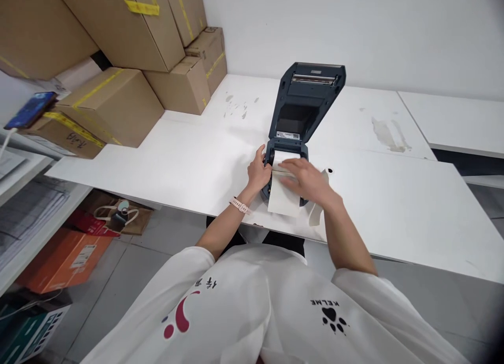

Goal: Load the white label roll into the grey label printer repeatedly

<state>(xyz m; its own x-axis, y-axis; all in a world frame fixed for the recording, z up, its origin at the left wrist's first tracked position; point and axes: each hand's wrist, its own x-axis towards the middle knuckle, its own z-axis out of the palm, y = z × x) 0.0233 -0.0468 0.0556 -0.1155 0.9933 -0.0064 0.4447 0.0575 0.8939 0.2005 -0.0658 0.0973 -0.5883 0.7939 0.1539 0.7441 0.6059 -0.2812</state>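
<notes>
A dark label printer point(293, 120) stands near the table's front edge with its lid raised. Inside it sits a white roll of label paper point(284, 157), and a strip of the paper point(283, 195) hangs out over the printer's front. My left hand point(258, 173) is closed on the printer's left side, its thumb reaching in beside the roll. My right hand point(309, 181) lies over the roll and the top of the strip with its fingers stretched out, slightly blurred. Part of the printer's right side is hidden under it. A loose paper strip point(316, 212) lies under my right forearm.
Taped cardboard boxes point(122, 104) are stacked at the back left of the white table point(374, 206). A phone point(31, 110) with a cable rests at the far left. A white wall point(354, 33) rises behind. An orange box point(66, 259) and paper bag point(136, 217) are below, left.
</notes>
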